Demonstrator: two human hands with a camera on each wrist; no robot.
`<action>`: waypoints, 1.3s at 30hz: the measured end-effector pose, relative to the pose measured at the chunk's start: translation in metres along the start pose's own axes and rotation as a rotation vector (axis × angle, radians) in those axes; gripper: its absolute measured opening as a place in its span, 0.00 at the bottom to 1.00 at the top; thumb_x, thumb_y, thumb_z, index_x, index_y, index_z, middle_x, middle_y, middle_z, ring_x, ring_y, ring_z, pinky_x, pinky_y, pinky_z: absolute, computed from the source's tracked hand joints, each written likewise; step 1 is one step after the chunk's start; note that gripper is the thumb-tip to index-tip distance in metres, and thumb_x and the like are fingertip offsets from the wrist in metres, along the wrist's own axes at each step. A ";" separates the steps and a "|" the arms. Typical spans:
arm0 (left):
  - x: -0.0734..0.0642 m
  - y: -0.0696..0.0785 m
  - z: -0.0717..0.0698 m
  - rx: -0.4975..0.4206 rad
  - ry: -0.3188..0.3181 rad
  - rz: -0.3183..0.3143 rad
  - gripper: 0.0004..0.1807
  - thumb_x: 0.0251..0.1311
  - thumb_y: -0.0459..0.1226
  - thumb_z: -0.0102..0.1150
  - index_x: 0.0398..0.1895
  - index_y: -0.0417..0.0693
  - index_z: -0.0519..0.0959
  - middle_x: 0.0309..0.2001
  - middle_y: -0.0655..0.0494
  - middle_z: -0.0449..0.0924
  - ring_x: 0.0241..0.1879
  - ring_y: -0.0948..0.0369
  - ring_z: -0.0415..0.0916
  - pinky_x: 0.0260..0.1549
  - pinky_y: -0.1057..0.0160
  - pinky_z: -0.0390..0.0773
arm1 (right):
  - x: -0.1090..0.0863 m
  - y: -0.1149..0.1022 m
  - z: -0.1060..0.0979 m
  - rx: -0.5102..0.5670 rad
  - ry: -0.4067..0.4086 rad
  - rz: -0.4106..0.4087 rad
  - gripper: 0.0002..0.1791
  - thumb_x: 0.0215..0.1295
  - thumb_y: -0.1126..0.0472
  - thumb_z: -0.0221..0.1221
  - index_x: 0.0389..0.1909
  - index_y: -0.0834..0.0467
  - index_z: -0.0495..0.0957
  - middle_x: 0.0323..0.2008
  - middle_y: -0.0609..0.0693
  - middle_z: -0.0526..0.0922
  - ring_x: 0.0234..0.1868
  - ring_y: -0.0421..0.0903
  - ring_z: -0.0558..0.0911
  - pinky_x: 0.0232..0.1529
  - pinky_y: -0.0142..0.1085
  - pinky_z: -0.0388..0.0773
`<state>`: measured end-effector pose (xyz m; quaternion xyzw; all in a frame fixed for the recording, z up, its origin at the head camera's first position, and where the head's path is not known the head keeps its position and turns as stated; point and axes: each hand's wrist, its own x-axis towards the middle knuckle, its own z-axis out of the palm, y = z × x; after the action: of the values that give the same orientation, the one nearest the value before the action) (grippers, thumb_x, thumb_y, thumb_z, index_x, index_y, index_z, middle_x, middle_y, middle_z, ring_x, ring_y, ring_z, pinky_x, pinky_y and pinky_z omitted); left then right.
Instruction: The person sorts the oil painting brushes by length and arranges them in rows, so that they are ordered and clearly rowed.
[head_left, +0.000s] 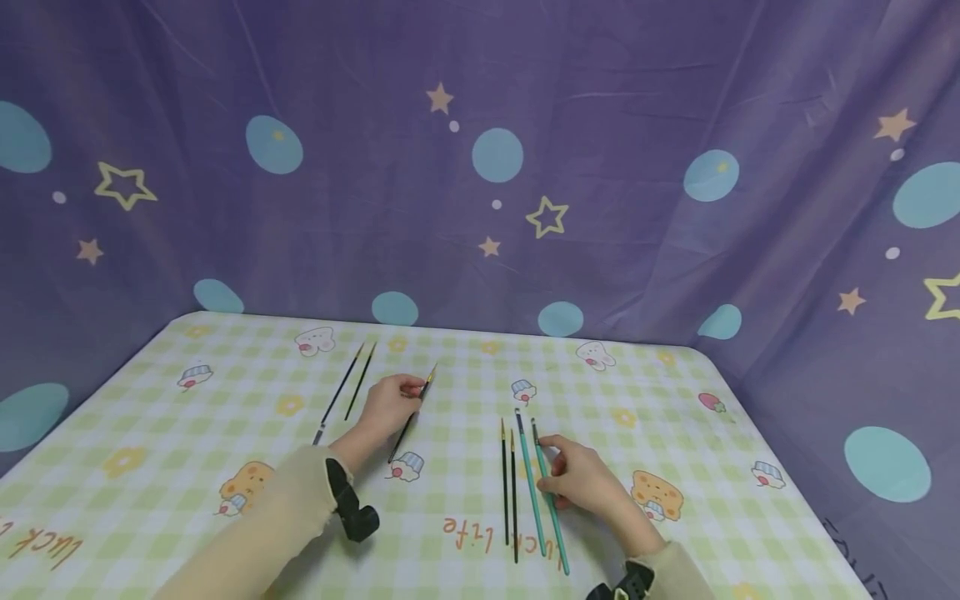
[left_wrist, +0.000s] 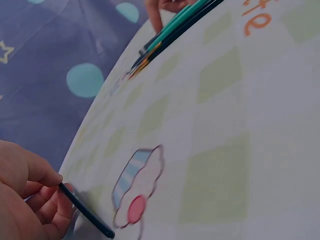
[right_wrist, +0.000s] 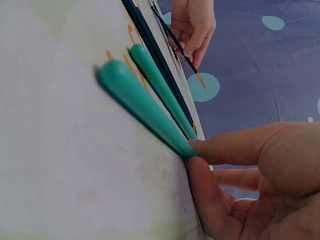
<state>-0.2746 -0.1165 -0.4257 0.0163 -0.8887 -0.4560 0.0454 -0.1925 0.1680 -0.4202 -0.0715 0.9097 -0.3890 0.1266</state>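
Observation:
My left hand pinches a thin dark paintbrush with a golden tip between thumb and fingers; its tip points away from me and its handle end lies close to the cloth. On the right, my right hand pinches a teal-handled paintbrush between thumb and finger, low against the table. Beside it lies a second teal paintbrush. Left of that are two dark paintbrushes, roughly parallel. Two more dark paintbrushes lie left of my left hand, and a short grey-and-dark piece shows by that sleeve, partly hidden.
A green-and-white checked cloth with printed cakes, bears and flowers covers the table. Behind its far edge hangs a purple curtain with stars and blue dots. Dark wrist straps sit on both sleeves.

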 end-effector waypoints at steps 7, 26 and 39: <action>0.010 -0.005 -0.015 -0.030 0.010 -0.101 0.16 0.50 0.30 0.57 0.45 0.39 0.79 0.37 0.48 0.80 0.34 0.57 0.75 0.29 0.66 0.74 | 0.001 0.000 0.000 -0.002 -0.002 0.009 0.33 0.52 0.64 0.63 0.61 0.60 0.65 0.26 0.51 0.71 0.17 0.41 0.74 0.19 0.33 0.75; 0.033 -0.019 -0.047 0.143 0.130 -0.097 0.17 0.50 0.30 0.52 0.44 0.34 0.78 0.36 0.42 0.79 0.39 0.50 0.74 0.37 0.58 0.73 | 0.000 -0.002 -0.001 -0.009 -0.007 0.009 0.33 0.51 0.63 0.63 0.61 0.60 0.65 0.25 0.50 0.71 0.16 0.41 0.74 0.19 0.33 0.74; 0.040 -0.018 -0.047 0.263 0.168 -0.093 0.15 0.50 0.29 0.51 0.40 0.34 0.81 0.42 0.38 0.80 0.47 0.45 0.75 0.45 0.51 0.74 | 0.000 -0.001 -0.001 -0.010 -0.006 -0.001 0.33 0.51 0.64 0.63 0.61 0.60 0.65 0.24 0.50 0.71 0.16 0.41 0.73 0.18 0.33 0.74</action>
<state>-0.3105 -0.1678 -0.4108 0.1014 -0.9320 -0.3345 0.0956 -0.1926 0.1681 -0.4188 -0.0738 0.9111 -0.3845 0.1289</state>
